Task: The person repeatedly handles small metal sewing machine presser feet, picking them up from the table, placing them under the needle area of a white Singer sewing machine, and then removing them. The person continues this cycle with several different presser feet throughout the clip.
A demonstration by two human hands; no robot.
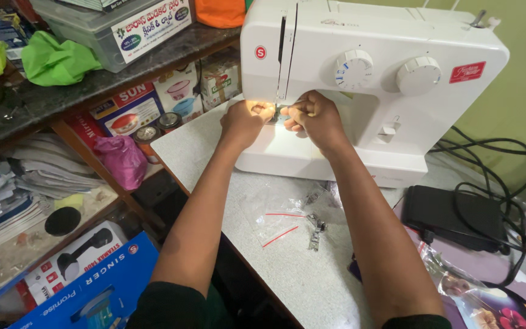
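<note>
A white sewing machine (391,67) stands on a speckled light table (287,268). Both my hands reach under its head at the needle area, lit by the machine's lamp. My left hand (245,120) has its fingers pinched together at the needle, on something too small to make out. My right hand (315,119) is curled just to the right of it, fingertips also at the needle; what they grip is hidden. A small metal presser foot (316,228) lies on the table between my forearms, next to clear plastic bags (275,216) with red strips.
A black foot pedal (455,216) with cables lies right of the machine. Shelves at left hold boxes, a green cloth (56,58), papers and a pink bag (122,159). A blue box (92,292) sits low at the left. Floral wrapping (488,304) lies at bottom right.
</note>
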